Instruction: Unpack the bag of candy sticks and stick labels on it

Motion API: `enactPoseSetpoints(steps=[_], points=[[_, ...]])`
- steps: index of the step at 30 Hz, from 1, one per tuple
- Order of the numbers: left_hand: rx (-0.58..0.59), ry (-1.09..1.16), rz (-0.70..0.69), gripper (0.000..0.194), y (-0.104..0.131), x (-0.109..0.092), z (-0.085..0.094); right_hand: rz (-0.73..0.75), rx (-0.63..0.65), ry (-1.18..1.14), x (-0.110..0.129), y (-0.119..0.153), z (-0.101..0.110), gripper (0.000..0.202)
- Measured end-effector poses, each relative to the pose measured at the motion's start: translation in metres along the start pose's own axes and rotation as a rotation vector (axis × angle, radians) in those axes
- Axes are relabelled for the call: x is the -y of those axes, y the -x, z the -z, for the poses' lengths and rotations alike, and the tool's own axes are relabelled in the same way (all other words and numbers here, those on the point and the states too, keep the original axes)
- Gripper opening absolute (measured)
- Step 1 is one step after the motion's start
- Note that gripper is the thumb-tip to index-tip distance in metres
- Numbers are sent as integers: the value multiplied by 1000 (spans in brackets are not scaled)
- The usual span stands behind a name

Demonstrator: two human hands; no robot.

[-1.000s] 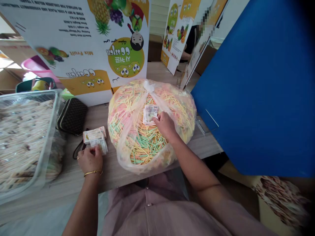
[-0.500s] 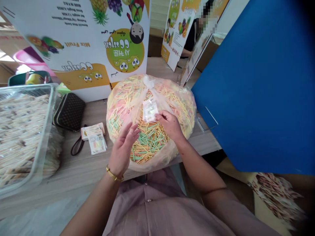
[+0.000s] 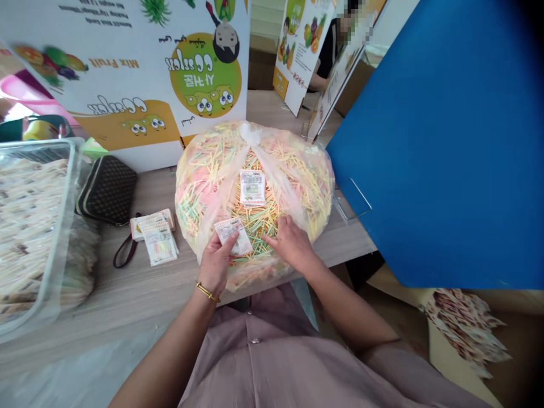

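A big clear plastic bag of thin pastel candy sticks sits on the table before me, its opening facing me. My left hand pinches a small printed sachet between thumb and fingers, over the bag's lower left. Another sachet lies flat on the sticks near the bag's knotted top. At the lower right of the opening, my right hand rests on the loose candy sticks, thumb and fingers apart; its fingertips are partly hidden among them.
Left of the bag are a small stack of sachets, a dark patterned pouch and a clear tub full of packed sticks. Printed cartons stand behind. A blue panel rises at right. Another person's arm shows beyond the cartons.
My left hand has closed on a sachet and lowered. My right hand has let go of the sachet near the knot and moved down onto the sticks. The view has shifted slightly.
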State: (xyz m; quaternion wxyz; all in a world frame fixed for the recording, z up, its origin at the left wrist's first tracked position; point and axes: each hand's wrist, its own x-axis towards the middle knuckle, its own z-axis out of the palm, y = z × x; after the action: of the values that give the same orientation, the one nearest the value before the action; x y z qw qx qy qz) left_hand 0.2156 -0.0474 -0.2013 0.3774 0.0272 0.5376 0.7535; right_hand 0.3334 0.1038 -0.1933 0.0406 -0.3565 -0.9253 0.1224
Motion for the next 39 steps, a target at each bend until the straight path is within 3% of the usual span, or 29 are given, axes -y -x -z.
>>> enactPoseSetpoints(steps=[7, 13, 20, 26, 30, 34, 39], points=[[38, -5, -138, 40, -5, 15, 9, -23, 42, 129, 13, -17, -3, 31], [-51, -42, -18, 45, -6, 10, 14, 165, -45, 167, 7, -15, -2, 26], [-75, -11, -45, 34, -4, 0, 16, 221, -20, 170, -1, -11, -13, 17], [-84, -15, -39, 32, -2, -6, 19, 263, -178, 70, 0, -18, -6, 31], [-105, -29, -56, 30, -3, -7, 19, 393, -107, 20, 6, -23, 5, 36], [-85, 22, -73, 34, -5, -8, 19, 591, 16, 120, 18, -18, 7, 28], [-80, 29, -89, 36, -3, -7, 19, 562, 44, 247, 31, -16, -5, 21]])
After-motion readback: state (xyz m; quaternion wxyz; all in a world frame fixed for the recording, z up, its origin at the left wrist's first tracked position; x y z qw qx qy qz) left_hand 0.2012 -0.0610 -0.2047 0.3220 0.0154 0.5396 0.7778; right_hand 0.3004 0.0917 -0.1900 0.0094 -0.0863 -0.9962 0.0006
